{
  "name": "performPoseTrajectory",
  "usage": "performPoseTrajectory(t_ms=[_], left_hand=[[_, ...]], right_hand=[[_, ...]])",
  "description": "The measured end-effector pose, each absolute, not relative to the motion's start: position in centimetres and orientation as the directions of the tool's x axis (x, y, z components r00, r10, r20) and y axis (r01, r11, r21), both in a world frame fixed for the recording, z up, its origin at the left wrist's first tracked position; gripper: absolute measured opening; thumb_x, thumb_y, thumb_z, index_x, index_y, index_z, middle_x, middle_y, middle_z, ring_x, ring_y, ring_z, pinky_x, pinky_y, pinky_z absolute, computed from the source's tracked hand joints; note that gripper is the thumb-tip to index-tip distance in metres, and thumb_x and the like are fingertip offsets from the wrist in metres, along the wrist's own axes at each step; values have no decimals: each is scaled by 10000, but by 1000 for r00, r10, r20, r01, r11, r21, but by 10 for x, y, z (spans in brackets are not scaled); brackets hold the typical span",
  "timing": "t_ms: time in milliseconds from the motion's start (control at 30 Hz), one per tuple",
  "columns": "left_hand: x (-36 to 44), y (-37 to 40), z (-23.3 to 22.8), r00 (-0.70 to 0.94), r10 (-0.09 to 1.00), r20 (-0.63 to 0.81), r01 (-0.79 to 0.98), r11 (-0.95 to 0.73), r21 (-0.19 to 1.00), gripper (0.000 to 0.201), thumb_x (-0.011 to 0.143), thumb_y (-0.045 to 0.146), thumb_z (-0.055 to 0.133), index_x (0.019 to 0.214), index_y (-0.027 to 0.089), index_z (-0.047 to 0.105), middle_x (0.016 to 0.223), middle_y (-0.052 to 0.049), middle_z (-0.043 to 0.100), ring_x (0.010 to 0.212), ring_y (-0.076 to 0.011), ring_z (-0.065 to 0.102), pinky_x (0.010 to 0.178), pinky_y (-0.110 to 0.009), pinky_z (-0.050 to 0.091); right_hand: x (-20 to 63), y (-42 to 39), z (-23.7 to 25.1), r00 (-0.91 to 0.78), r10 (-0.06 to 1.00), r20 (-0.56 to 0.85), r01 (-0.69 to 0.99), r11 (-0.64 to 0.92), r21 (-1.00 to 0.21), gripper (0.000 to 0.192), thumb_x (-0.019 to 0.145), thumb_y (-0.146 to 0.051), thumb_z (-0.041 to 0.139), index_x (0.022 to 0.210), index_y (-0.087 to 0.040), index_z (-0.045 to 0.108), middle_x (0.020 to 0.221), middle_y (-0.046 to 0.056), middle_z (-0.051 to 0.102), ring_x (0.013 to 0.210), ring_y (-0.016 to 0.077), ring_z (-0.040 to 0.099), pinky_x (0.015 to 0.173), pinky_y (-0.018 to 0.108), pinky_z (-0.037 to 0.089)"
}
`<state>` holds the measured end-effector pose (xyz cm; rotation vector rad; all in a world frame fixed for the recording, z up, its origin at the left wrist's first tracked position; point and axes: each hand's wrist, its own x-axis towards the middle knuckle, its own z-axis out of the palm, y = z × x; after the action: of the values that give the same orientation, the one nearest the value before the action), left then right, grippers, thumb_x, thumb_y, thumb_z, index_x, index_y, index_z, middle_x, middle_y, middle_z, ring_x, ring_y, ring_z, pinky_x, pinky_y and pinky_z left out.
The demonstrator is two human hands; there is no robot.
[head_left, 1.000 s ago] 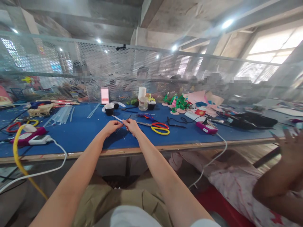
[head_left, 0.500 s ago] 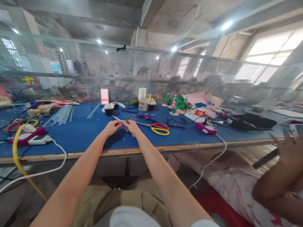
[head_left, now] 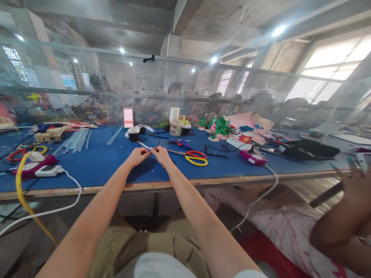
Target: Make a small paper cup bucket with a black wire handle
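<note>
Over the blue tabletop [head_left: 101, 170], my left hand [head_left: 139, 156] and my right hand [head_left: 160, 156] meet with their fingertips pinched close together. Between them is a thin dark wire-like strand [head_left: 158, 144], one end sticking up above my right fingers. A narrow pale strip [head_left: 143, 145] slants up and left from the fingertips; I cannot tell whether it is held or lies behind. Just right of my right hand lie scissors [head_left: 196, 158] with red and yellow handles. Beyond my left hand stands a small black cup [head_left: 133, 134] with a white rim.
Glue sticks [head_left: 75, 139] lie at left near a purple power strip [head_left: 34, 166]. A clear jar [head_left: 175, 128], a blue-handled tool [head_left: 183, 144] and green craft figures [head_left: 220, 127] sit farther back. Another purple power strip [head_left: 252, 157] and a co-worker's hand [head_left: 355, 175] are at right.
Both hands stay almost where they were, fingertips still together. The fingers have shifted only slightly, and a light strand seen below them before no longer shows.
</note>
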<state>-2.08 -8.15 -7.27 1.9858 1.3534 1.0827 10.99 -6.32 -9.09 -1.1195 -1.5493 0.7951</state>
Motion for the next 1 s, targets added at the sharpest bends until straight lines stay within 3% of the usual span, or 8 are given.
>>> performPoseTrajectory(t_ms=[400, 767, 1000], left_hand=[[-23, -82, -74, 162, 937, 311, 464, -350, 814, 245, 559, 364, 563, 544, 120, 570, 466, 36, 483, 478, -90, 387, 484, -220, 278], [-19, -81, -74, 191, 938, 290, 425, -345, 837, 216, 508, 331, 583, 550, 120, 576, 497, 31, 524, 500, -97, 424, 520, -227, 311], [-21, -80, -77, 196, 934, 298, 431, -355, 830, 214, 522, 332, 574, 544, 119, 575, 484, 34, 507, 499, -100, 418, 512, -230, 297]], right_hand=[[107, -68, -90, -125, 945, 303, 204, 323, -924, 237, 701, -376, 479, 573, -180, 442, 454, -60, 426, 414, 74, 389, 419, 201, 309], [109, -65, -90, -40, 934, 356, 270, 353, -896, 292, 650, -376, 526, 475, -175, 404, 438, -68, 380, 487, 80, 356, 486, 215, 282], [108, -68, -89, -53, 938, 342, 243, 345, -907, 277, 647, -390, 529, 506, -172, 432, 451, -66, 398, 470, 76, 368, 469, 212, 295]])
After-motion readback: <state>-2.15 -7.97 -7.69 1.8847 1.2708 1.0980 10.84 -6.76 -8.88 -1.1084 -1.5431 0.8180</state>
